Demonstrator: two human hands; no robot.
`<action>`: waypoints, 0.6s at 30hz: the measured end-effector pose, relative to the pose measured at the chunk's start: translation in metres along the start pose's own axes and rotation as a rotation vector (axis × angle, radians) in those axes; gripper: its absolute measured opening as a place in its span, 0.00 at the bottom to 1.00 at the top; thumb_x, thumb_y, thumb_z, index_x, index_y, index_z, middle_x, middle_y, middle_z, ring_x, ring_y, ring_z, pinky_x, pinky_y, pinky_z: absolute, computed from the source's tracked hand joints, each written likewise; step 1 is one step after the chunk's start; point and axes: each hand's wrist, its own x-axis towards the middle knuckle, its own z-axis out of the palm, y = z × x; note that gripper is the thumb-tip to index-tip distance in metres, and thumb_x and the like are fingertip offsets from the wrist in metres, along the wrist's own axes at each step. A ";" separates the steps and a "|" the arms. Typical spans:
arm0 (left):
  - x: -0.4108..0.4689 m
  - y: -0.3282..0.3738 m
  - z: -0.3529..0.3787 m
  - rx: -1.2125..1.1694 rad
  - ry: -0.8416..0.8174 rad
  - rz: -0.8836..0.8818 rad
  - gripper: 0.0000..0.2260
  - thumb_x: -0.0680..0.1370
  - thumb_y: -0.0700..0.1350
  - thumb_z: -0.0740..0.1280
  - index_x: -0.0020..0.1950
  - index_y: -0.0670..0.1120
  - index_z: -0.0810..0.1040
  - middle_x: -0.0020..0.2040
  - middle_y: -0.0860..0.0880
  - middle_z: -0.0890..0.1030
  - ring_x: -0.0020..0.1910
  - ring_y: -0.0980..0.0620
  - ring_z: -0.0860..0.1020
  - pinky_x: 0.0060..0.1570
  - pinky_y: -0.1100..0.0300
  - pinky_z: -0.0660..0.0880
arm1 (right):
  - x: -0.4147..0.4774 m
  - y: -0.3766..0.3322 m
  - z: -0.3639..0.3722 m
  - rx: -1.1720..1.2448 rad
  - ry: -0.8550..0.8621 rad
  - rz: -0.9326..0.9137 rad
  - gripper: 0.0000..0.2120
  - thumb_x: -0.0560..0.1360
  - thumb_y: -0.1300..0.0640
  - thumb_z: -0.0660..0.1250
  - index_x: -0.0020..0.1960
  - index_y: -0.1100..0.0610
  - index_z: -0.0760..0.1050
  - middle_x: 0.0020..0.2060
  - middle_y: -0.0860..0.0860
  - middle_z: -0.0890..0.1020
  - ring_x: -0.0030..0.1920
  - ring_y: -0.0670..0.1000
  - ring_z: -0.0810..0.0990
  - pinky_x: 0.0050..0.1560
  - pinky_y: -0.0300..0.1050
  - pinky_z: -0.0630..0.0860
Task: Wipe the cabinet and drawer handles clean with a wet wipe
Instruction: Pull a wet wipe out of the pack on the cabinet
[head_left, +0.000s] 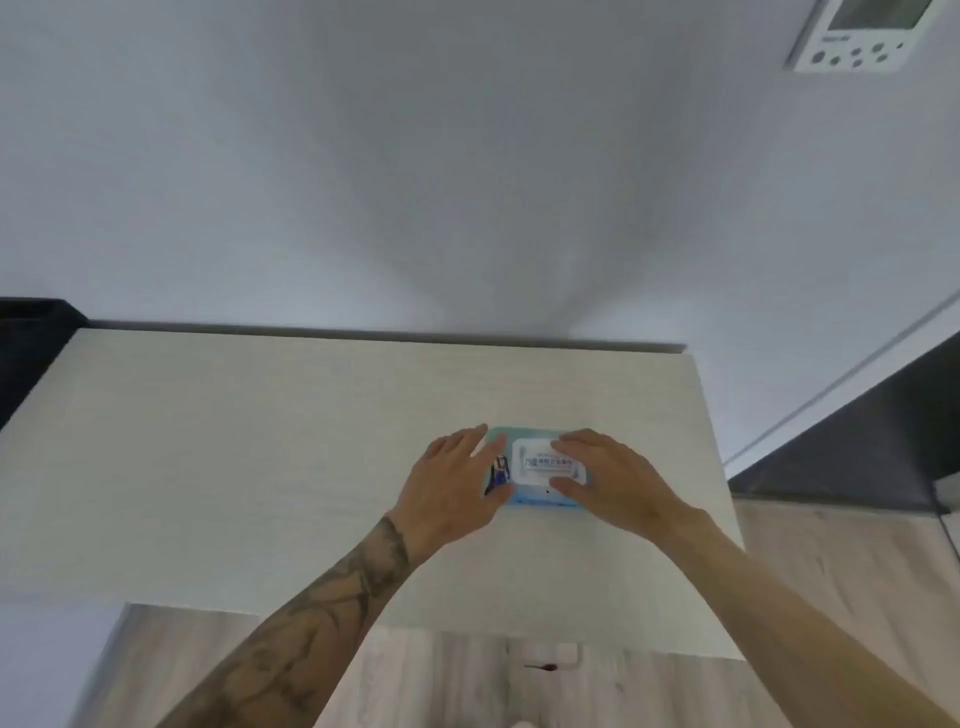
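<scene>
The pale wood-grain counter (260, 467) fills the lower half of the view against a plain wall, and no cabinet or drawer handle shows, so the task appears to be at its very first step: getting a wipe out. The left hand (457, 483) lies with straight fingers across the left end of the wet wipe pack (540, 501), apparently steadying it. The right hand (618, 483) is set apart from the left, over the right end. Its fingers rest along the far edge of the lid (545, 462) and its thumb by the near edge, but the blur hides whether it actually pinches the lid. The pack lies flat on the counter, right of centre, between the two hands. It is a soft, light-blue packet with a dark printed figure at its left and a white rectangular lid that looks closed. The next move likely calls for holding the pack down while flipping the lid and drawing one sheet free.
</scene>
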 end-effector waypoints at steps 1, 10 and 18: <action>0.005 0.000 0.005 0.006 -0.002 0.025 0.32 0.83 0.64 0.61 0.84 0.52 0.57 0.84 0.48 0.59 0.81 0.48 0.60 0.80 0.53 0.57 | 0.004 0.003 0.005 -0.017 0.001 -0.008 0.27 0.83 0.46 0.68 0.79 0.50 0.68 0.76 0.46 0.71 0.73 0.49 0.72 0.71 0.41 0.69; 0.029 -0.002 0.043 -0.033 0.089 0.082 0.30 0.83 0.61 0.64 0.82 0.51 0.64 0.83 0.49 0.60 0.80 0.48 0.61 0.79 0.54 0.59 | 0.017 0.026 0.035 -0.198 0.132 -0.157 0.23 0.77 0.50 0.75 0.70 0.56 0.79 0.68 0.53 0.80 0.67 0.57 0.79 0.62 0.52 0.78; 0.031 -0.001 0.058 -0.155 0.144 0.011 0.31 0.81 0.58 0.70 0.81 0.51 0.66 0.82 0.51 0.63 0.79 0.50 0.64 0.77 0.53 0.62 | 0.017 0.032 0.040 -0.219 0.271 -0.263 0.15 0.81 0.50 0.69 0.65 0.56 0.81 0.61 0.52 0.84 0.55 0.56 0.85 0.50 0.51 0.83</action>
